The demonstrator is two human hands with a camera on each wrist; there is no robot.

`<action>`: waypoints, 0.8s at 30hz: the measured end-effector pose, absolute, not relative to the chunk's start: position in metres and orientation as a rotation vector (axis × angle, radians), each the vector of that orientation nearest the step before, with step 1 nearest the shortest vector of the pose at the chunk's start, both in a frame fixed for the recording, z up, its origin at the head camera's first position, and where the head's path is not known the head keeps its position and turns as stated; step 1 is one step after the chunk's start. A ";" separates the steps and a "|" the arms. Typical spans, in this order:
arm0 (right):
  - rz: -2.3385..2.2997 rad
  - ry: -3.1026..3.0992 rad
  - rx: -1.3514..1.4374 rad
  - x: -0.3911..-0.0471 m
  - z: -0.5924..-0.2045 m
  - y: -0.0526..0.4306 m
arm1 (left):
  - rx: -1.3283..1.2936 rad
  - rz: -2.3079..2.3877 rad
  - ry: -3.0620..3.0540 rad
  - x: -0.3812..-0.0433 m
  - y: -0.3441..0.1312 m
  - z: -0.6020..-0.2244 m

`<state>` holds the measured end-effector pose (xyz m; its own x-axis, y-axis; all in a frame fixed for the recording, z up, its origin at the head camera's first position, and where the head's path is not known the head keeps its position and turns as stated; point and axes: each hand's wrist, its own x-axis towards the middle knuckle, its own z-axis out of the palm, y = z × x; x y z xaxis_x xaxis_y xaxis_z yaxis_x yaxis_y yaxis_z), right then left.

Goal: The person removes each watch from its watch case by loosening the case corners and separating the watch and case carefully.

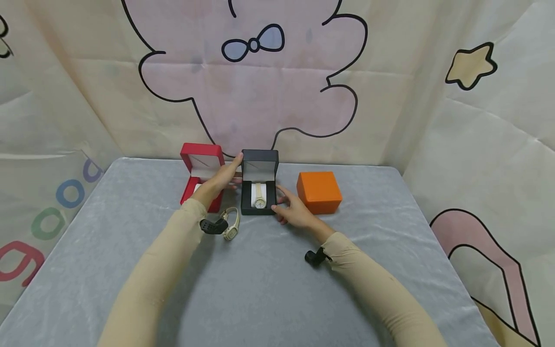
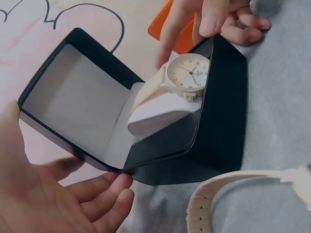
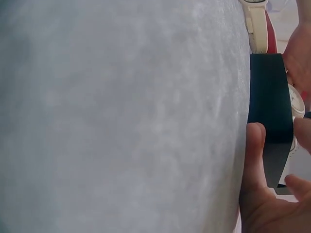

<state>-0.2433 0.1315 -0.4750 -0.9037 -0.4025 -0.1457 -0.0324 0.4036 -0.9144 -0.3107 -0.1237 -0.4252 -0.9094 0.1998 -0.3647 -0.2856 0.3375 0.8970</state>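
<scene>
A black watch box (image 1: 260, 156) stands with its lid raised, a cream-strapped watch (image 1: 259, 203) on a white cushion inside. My left hand (image 1: 218, 181) holds the raised lid, thumb at its upper edge and fingers along its left side, as the left wrist view shows. My right hand (image 1: 297, 210) grips the right side of the base, thumb near the front corner. In the left wrist view, its fingers reach over the box rim beside the watch dial (image 2: 188, 73). A second cream watch (image 1: 231, 233) lies loose on the cloth, near my left wrist.
An open red box (image 1: 202, 149) stands left of the black one, partly hidden by my left hand. To the right sits a closed orange box (image 1: 319, 193). Grey cloth (image 1: 260, 289) covers the table, and a printed curtain (image 1: 282, 101) hangs behind.
</scene>
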 end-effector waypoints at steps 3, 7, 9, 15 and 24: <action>-1.487 2.323 -0.417 -0.243 -0.475 0.132 | -0.057 1.588 2.204 -0.309 -0.124 -0.425; -1.471 2.318 -0.434 -0.246 -0.476 0.133 | -0.006 1.597 2.197 -0.305 -0.127 -0.427; -1.482 2.301 -0.419 -0.247 -0.477 0.134 | 0.015 1.590 2.196 -0.302 -0.130 -0.429; -1.526 2.252 -0.397 -0.249 -0.479 0.135 | 0.094 1.546 2.201 -0.290 -0.139 -0.434; -1.518 2.262 -0.416 -0.250 -0.478 0.134 | 0.163 1.441 2.289 -0.280 -0.146 -0.432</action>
